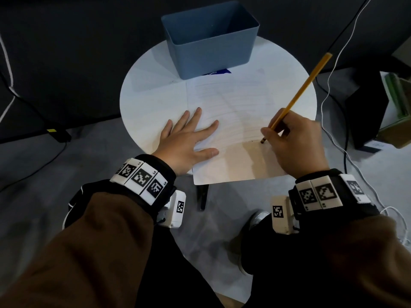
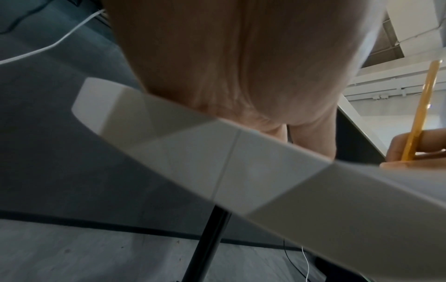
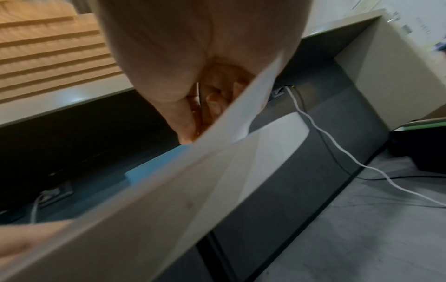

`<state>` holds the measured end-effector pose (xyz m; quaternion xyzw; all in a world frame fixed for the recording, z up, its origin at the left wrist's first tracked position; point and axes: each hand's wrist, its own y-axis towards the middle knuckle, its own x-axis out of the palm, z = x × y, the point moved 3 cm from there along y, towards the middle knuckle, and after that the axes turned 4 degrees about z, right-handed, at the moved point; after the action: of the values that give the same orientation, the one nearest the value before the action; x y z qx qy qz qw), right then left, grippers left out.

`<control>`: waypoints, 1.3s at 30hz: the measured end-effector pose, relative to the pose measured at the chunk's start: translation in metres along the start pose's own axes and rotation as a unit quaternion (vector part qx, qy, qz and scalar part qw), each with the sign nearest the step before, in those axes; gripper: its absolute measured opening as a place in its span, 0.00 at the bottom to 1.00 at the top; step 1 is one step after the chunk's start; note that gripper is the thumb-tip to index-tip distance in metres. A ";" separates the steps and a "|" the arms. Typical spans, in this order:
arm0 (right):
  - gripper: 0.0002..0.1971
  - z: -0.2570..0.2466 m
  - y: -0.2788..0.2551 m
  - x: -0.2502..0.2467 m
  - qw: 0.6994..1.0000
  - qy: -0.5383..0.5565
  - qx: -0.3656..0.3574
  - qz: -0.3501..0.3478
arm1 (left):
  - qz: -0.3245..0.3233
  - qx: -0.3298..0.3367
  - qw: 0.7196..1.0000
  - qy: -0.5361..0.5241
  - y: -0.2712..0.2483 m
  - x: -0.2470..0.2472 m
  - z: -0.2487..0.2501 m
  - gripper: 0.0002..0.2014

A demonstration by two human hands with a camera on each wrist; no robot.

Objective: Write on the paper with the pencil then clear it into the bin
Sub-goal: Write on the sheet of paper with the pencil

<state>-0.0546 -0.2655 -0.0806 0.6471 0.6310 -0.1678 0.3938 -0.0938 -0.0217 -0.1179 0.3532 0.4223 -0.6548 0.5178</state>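
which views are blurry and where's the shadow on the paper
Head view: sharp, with wide-angle bending at the edges; a brownish shadow covers the near end of the white paper sheet under the right hand holding the yellow pencil. Left wrist view: left hand and round white table edge soft, out of focus. Right wrist view: blurred.

Both forearms reach forward in brown sleeves, each wrist banded with black-and-white marker blocks. The left hand [image 1: 185, 143] lies palm down, fingers [image 1: 195, 117] straight and spread, thumb out to the side. The right hand [image 1: 295, 141] is curled, knuckles up, fingertips pinching a pencil [image 1: 299, 96] in a writing grip.
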 end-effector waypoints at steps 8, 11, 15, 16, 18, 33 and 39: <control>0.07 -0.009 -0.003 0.005 1.000 0.016 -0.016 -0.005 | 0.000 0.001 1.000 -0.005 0.000 0.000 0.000 0.32; 0.08 -0.015 -0.007 0.012 0.999 0.021 -0.026 -0.037 | -0.002 0.002 1.000 -0.005 -0.001 0.000 0.001 0.33; 0.07 0.000 -0.001 -0.001 1.000 -0.009 0.000 0.000 | -0.003 0.000 1.000 0.001 -0.001 -0.001 0.002 0.32; 0.06 0.003 -0.001 -0.005 1.000 -0.013 0.012 0.013 | -0.004 0.000 1.000 0.003 -0.001 -0.001 0.002 0.32; 0.07 0.001 -0.003 -0.006 0.999 -0.005 0.018 0.026 | -0.004 0.000 1.000 0.005 -0.001 -0.001 0.001 0.32; 0.09 -0.007 -0.015 -0.010 0.999 -0.007 -0.026 0.026 | -0.006 0.000 1.000 0.011 -0.001 -0.001 0.001 0.33; 0.07 -0.003 -0.014 -0.001 0.999 -0.011 -0.027 0.016 | -0.007 0.001 1.000 0.011 -0.002 -0.003 0.003 0.33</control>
<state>-0.0692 -0.2658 -0.0821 0.6446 0.6202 -0.1513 0.4208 -0.0956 -0.0229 -0.1141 0.3580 0.4297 -0.6551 0.5080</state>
